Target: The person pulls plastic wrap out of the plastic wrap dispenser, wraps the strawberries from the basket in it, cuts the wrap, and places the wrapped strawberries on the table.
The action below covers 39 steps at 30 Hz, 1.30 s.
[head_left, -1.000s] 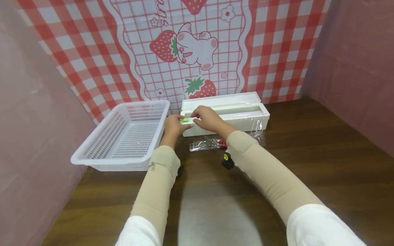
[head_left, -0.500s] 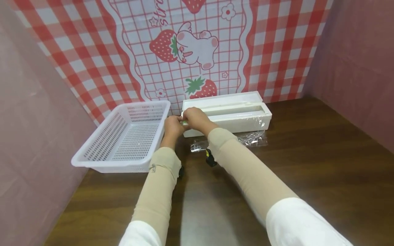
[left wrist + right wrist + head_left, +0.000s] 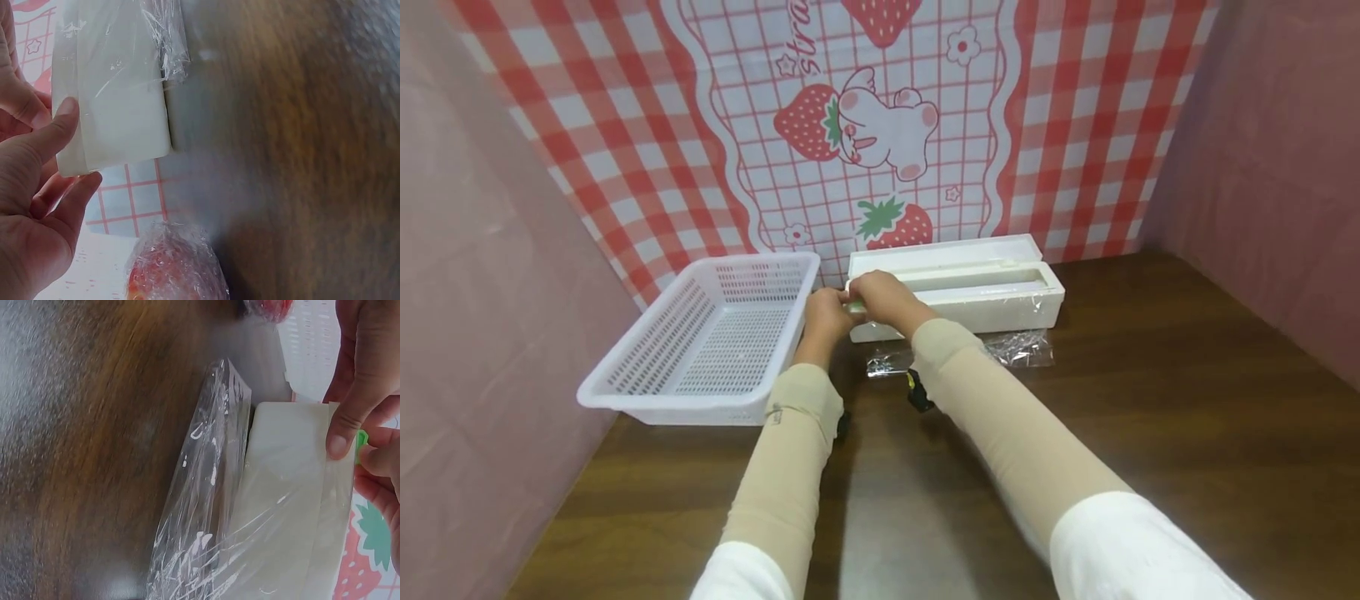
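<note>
A long white cling film box [image 3: 985, 308] lies on the wooden table with its lid raised at the back. My left hand [image 3: 826, 315] grips its left end, thumb on the front rim and fingers round the end, clearest in the left wrist view. Beside it my right hand [image 3: 883, 296] pinches a small green slide cutter [image 3: 361, 442] at the box rim, seen in the right wrist view. Clear cling film [image 3: 203, 506] hangs over the box front and spreads onto the table. In the head view my fingers mostly hide the cutter.
A white slotted plastic basket [image 3: 700, 404] stands to the left of the box. Near it in the left wrist view sits a red roundish thing [image 3: 175, 269] wrapped in film. A red checked strawberry cloth [image 3: 1075, 142] hangs behind.
My right hand has moved left to meet my left hand at the box end and covers most of the green cutter. A red patch by the film is now hidden behind my right sleeve.
</note>
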Tool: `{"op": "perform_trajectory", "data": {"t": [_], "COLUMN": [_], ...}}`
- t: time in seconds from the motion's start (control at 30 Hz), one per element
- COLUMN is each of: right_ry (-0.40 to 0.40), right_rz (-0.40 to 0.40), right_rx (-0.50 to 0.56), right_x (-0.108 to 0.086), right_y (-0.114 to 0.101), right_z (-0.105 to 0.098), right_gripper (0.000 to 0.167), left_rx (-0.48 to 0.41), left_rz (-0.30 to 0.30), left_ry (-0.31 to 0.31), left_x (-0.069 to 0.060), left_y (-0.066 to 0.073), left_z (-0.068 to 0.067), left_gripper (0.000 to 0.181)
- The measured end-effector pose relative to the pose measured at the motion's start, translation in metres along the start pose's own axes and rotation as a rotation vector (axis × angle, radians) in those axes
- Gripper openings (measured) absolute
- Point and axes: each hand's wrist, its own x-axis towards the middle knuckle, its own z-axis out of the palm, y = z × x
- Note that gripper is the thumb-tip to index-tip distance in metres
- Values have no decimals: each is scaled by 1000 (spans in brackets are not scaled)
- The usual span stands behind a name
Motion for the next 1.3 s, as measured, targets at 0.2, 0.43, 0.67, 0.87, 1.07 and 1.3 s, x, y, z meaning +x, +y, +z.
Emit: {"op": "perform_trajectory", "data": {"t": [0.2, 0.43, 0.67, 0.87, 1.07, 1.3], "right_ry": [-6, -11, 7, 4, 16, 25], "right_rz": [-19, 1, -24, -3, -20, -41], "right_rx": [-14, -34, -20, -41, -38, -47], "right_x": [-4, -10, -14, -19, -25, -28], "right_y": [3, 9, 13, 17, 22, 27], "right_z": [-1, -5, -6, -10, -12, -12], "right_gripper": [14, 22, 23, 19, 19, 17], "left_rx": [-25, -64, -43, -43, -47, -50], "left_rz": [12, 33, 62, 43, 67, 59], "left_ry": [32, 38, 66, 58, 72, 55], "left_x": [-3, -2, -3, -3, -4, -4], "left_y": [-1, 1, 0, 0, 0, 0], "left_z": [2, 2, 3, 3, 3, 4], "left_gripper": [43, 44, 37, 43, 44, 43]}}
